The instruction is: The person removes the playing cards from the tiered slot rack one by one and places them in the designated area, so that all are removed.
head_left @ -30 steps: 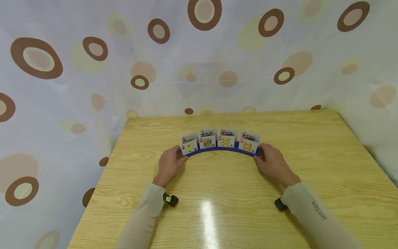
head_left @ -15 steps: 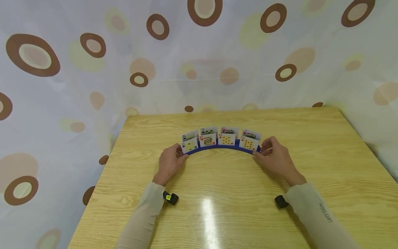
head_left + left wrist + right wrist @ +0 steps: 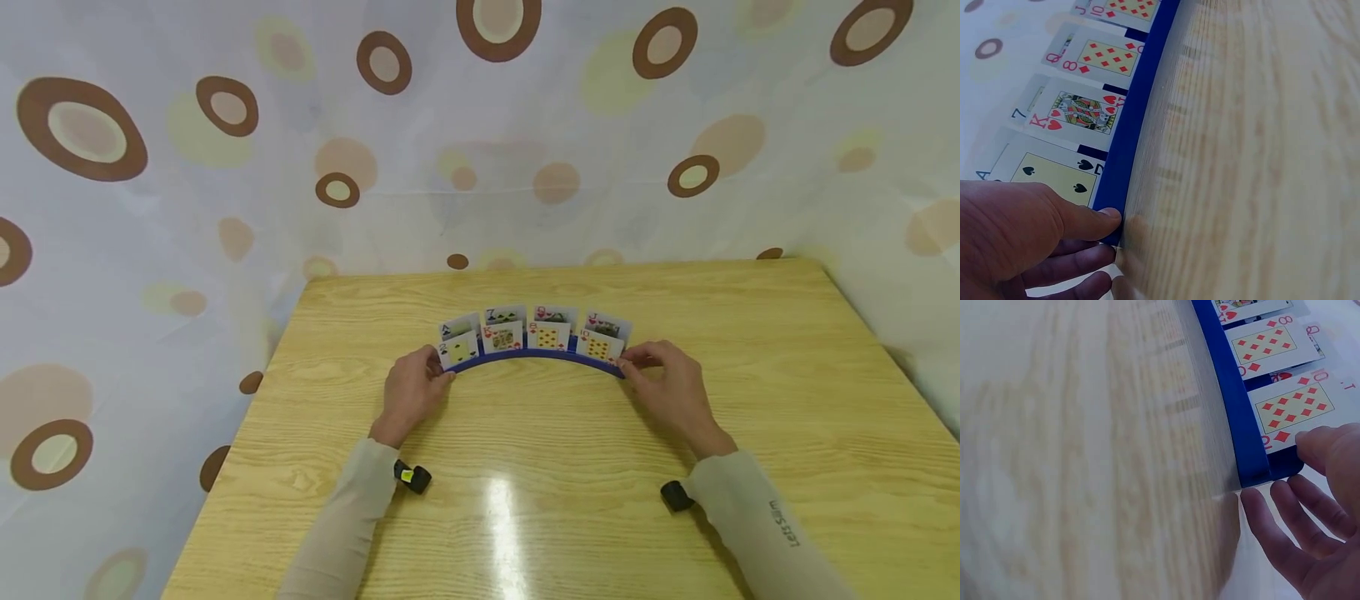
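Note:
A curved blue card holder (image 3: 525,353) stands on the table with playing cards upright in two rows. Its front row shows the two of spades (image 3: 457,351), king of hearts (image 3: 502,337), eight of diamonds (image 3: 548,336) and ten of diamonds (image 3: 599,346). Behind them show an ace, a seven, a queen and a jack. My left hand (image 3: 412,387) grips the holder's left end, thumb on the front. At the right end, my right hand (image 3: 671,396) pinches the ten of diamonds near its lower outer corner; the right wrist view hides the index finger behind it.
The wooden table (image 3: 525,433) reaches back to a white curtain (image 3: 555,125) with brown and beige circles. Small black cameras (image 3: 412,477) are worn at both wrists. A bright glare lies on the front of the tabletop.
My right hand has let go of the holder's right end, spread its fingers, and closed them at the ten of diamonds. My left hand has kept its grip; the holder stays in place.

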A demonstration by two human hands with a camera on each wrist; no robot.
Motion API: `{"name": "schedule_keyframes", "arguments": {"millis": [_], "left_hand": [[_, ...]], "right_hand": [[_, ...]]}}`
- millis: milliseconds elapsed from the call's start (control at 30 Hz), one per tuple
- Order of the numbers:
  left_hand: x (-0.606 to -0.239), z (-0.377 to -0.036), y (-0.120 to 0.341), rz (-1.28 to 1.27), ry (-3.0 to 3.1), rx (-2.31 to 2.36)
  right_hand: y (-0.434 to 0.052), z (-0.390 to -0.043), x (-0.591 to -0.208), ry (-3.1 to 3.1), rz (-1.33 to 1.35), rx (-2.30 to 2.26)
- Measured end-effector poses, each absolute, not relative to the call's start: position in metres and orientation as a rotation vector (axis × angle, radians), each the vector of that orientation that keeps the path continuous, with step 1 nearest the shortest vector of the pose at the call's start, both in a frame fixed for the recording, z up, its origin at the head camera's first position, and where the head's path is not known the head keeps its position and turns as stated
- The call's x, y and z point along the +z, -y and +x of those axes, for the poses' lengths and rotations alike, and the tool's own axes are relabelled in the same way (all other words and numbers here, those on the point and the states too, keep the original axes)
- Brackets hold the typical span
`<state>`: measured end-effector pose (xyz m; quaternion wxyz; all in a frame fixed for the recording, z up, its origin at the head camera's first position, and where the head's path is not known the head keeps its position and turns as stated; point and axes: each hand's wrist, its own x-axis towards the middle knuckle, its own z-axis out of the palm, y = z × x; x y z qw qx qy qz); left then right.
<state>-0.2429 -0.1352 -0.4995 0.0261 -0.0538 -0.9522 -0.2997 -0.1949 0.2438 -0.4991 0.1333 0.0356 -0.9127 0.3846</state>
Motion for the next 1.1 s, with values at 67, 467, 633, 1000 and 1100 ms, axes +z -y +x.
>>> {"name": "schedule_keyframes", "arguments": {"millis": [67, 467, 633, 1000, 1100], "left_hand": [[-0.4999, -0.2434, 0.1347, -0.173, 2.94, -0.92], [-0.5006, -0.2438, 0.1341, -0.173, 2.946, -0.911], [-0.5, -0.2438, 0.1337, -0.174, 2.937, -0.925], [-0.5012, -0.244, 0.1345, -0.172, 2.941, -0.913], [-0.5014, -0.2441, 0.1353, -0.166, 2.945, -0.913]], "right_hand": [[-0.2433, -0.195, -0.4994, 2.648, 0.079, 1.114], [-0.2402, -0.1968, -0.503, 2.605, 0.052, 1.108], [-0.2393, -0.1978, -0.5039, 2.584, 0.028, 1.067], [-0.2409, -0.1915, -0.4982, 2.559, 0.023, 1.149], [-0.2369, -0.188, -0.4942, 2.557, 0.049, 1.171]]}}
